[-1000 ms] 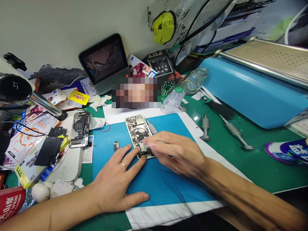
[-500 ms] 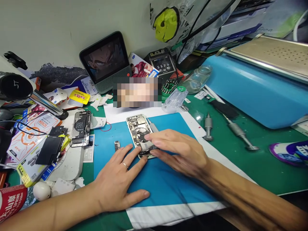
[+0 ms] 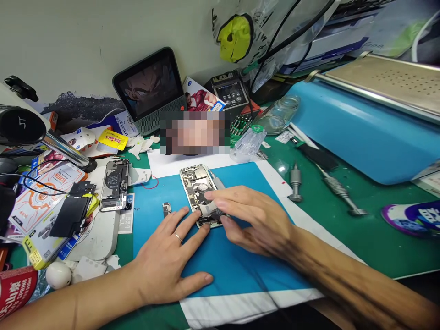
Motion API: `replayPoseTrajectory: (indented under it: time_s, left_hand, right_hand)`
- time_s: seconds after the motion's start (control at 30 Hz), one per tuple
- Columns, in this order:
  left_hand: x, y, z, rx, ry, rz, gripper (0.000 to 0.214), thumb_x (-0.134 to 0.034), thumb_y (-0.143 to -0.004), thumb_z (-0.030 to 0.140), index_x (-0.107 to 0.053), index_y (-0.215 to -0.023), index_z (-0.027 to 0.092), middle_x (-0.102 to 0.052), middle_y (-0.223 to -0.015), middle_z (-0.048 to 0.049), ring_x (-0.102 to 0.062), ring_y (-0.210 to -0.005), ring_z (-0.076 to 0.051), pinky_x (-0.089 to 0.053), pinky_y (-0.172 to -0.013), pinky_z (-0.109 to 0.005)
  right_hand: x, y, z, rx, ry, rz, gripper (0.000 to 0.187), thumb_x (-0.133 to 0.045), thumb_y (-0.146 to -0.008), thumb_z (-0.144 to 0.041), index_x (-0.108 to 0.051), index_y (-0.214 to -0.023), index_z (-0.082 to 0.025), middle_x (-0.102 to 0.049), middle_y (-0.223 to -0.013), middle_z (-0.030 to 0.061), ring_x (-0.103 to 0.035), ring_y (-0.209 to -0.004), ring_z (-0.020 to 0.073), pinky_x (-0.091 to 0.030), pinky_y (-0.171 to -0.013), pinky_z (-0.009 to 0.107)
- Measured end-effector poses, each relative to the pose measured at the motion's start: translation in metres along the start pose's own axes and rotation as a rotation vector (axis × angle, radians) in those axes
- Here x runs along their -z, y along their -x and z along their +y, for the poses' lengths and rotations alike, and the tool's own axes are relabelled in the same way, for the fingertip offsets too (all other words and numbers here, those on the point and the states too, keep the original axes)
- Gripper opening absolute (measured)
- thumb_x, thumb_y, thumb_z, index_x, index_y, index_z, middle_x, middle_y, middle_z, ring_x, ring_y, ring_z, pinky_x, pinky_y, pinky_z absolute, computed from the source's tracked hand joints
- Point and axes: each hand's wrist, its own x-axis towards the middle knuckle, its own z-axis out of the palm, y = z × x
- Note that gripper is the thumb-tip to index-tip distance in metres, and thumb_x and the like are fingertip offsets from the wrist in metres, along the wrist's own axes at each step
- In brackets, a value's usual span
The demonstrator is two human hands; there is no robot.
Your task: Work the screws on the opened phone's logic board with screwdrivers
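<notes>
An opened smartphone point(image 3: 198, 190), its inner parts bare, lies on the blue mat point(image 3: 240, 270). My left hand point(image 3: 170, 256) is spread flat, with two fingertips against the phone's lower left edge and a ring on one finger. My right hand point(image 3: 259, 217) reaches over the phone's lower right side. Its fingers are stretched out and the thumb is apart from them; I make out nothing held between them. The fingertips hide part of the phone's lower right. A grey tool point(image 3: 216, 181) lies along the phone's right edge. Left of it is a small phone part point(image 3: 167, 209).
A second opened phone point(image 3: 114, 185) lies to the left, beside boxes and black parts. Two grey screwdrivers point(image 3: 295, 182) point(image 3: 338, 188) lie to the right. Behind stand a tilted screen point(image 3: 151, 87), a bit holder point(image 3: 240, 124) and a glass jar point(image 3: 283, 114). A blue machine point(image 3: 360, 133) occupies the right back.
My right thumb has drawn back slightly from the phone's lower edge, and the fingers have shifted a little. My left hand stays in place; the view has moved slightly.
</notes>
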Motion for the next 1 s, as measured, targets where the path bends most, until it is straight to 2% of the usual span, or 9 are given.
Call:
replayPoseTrajectory:
  time_s: [0.17, 0.3, 0.47, 0.57, 0.63, 0.73, 0.87, 1.0]
  left_hand:
    - [0.0007, -0.0001, 0.0012, 0.004, -0.010, -0.013, 0.081, -0.061, -0.091, 0.057, -0.033, -0.155, 0.017, -0.031, -0.161, -0.0166, -0.027, -0.147, -0.041, -0.033, -0.116, -0.063]
    - [0.0005, -0.0007, 0.0012, -0.002, -0.001, 0.011, 0.079, -0.061, -0.091, 0.057, -0.034, -0.155, 0.017, -0.032, -0.160, -0.0167, -0.028, -0.147, -0.041, -0.033, -0.116, -0.064]
    - [0.0000, -0.0008, 0.0010, -0.002, 0.003, 0.014, 0.081, -0.061, -0.091, 0.056, -0.032, -0.156, 0.018, -0.031, -0.161, -0.0166, -0.028, -0.147, -0.042, -0.034, -0.115, -0.064]
    - [-0.0003, -0.0007, 0.0016, 0.005, 0.001, 0.005, 0.081, -0.061, -0.091, 0.057, -0.032, -0.156, 0.019, -0.031, -0.161, -0.0163, -0.028, -0.147, -0.042, -0.034, -0.115, -0.064]
    - [-0.0006, -0.0006, 0.0020, 0.009, -0.005, -0.002, 0.080, -0.061, -0.091, 0.057, -0.033, -0.155, 0.018, -0.031, -0.161, -0.0160, -0.027, -0.147, -0.041, -0.033, -0.115, -0.064]
    - [-0.0006, -0.0007, 0.0021, 0.010, -0.005, -0.005, 0.081, -0.062, -0.091, 0.056, -0.033, -0.155, 0.017, -0.030, -0.162, -0.0161, -0.026, -0.148, -0.041, -0.032, -0.116, -0.063]
    - [0.0000, -0.0010, 0.0016, 0.008, 0.006, 0.007, 0.081, -0.062, -0.091, 0.057, -0.033, -0.155, 0.018, -0.031, -0.161, -0.0165, -0.027, -0.147, -0.041, -0.033, -0.116, -0.064]
    - [0.0000, -0.0013, 0.0015, 0.003, 0.006, 0.013, 0.081, -0.062, -0.091, 0.057, -0.033, -0.155, 0.018, -0.032, -0.160, -0.0165, -0.028, -0.147, -0.041, -0.033, -0.116, -0.063]
  right_hand:
    - [0.0008, -0.0015, 0.0000, 0.022, -0.008, -0.028, 0.038, -0.066, -0.085, -0.004, -0.053, -0.120, -0.010, -0.074, -0.106, 0.0172, -0.072, -0.105, 0.0226, -0.064, -0.080, 0.034]
    - [0.0007, -0.0005, 0.0005, 0.020, -0.009, -0.022, 0.044, -0.059, -0.082, 0.001, -0.052, -0.124, -0.009, -0.072, -0.108, 0.0181, -0.071, -0.106, 0.0241, -0.063, -0.081, 0.035]
    - [-0.0011, 0.0018, 0.0020, 0.002, -0.026, -0.029, 0.056, -0.066, -0.085, -0.007, -0.046, -0.137, -0.014, -0.072, -0.113, 0.0152, -0.072, -0.106, 0.0242, -0.063, -0.081, 0.036]
    - [-0.0015, 0.0019, 0.0018, -0.009, -0.021, -0.019, 0.056, -0.058, -0.087, -0.004, -0.044, -0.140, -0.015, -0.072, -0.115, 0.0142, -0.071, -0.108, 0.0240, -0.063, -0.081, 0.037]
    - [-0.0013, 0.0016, 0.0014, -0.007, -0.012, -0.030, 0.056, -0.055, -0.087, -0.005, -0.042, -0.141, -0.016, -0.072, -0.116, 0.0140, -0.071, -0.108, 0.0242, -0.064, -0.079, 0.038]
    - [-0.0009, 0.0014, 0.0015, 0.020, 0.016, -0.036, 0.057, -0.062, -0.087, -0.009, -0.042, -0.140, -0.014, -0.072, -0.114, 0.0159, -0.072, -0.105, 0.0254, -0.063, -0.077, 0.037]
    - [-0.0009, 0.0011, 0.0020, 0.032, 0.037, -0.039, 0.058, -0.061, -0.083, -0.002, -0.043, -0.138, -0.009, -0.071, -0.112, 0.0186, -0.072, -0.104, 0.0264, -0.063, -0.076, 0.038]
    - [-0.0016, 0.0001, 0.0022, 0.033, 0.036, -0.033, 0.061, -0.060, -0.084, -0.005, -0.041, -0.141, -0.012, -0.071, -0.112, 0.0167, -0.072, -0.103, 0.0257, -0.064, -0.075, 0.039]
